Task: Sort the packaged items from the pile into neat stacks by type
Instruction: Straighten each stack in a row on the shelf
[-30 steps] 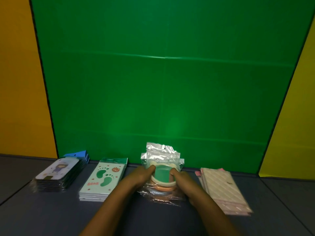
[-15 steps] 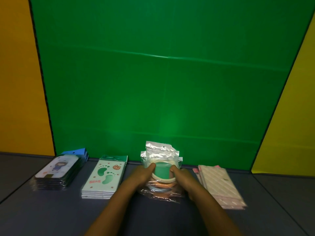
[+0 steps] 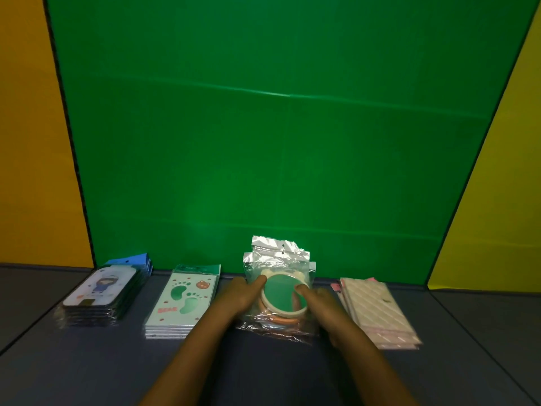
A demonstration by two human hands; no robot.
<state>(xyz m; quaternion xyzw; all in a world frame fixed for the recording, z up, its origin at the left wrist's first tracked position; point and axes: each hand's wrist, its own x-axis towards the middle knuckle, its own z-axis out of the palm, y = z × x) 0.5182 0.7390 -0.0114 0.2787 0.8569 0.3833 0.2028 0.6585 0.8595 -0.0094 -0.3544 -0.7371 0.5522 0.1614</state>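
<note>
Four stacks stand in a row on the dark table (image 3: 87, 373). At the centre is a stack of clear bags holding round green and orange discs (image 3: 281, 297). My left hand (image 3: 243, 297) grips its left side and my right hand (image 3: 319, 303) grips its right side, thumbs on the top green disc. Left of it lies a stack of pale green footprint cards (image 3: 183, 303). Further left sits a stack of dark packs with a cartoon figure on top (image 3: 101, 294). To the right lies a stack of pink striped packs (image 3: 377, 312).
A green backdrop (image 3: 278, 127) rises right behind the row, with an orange wall (image 3: 32, 142) to the left and a yellow wall (image 3: 497, 186) to the right. Table seams run diagonally at the left and right edges.
Both hands have stayed clamped on the disc-bag stack. The view has shifted slightly, so the stacks sit a little higher and more to the left in the frame.
</note>
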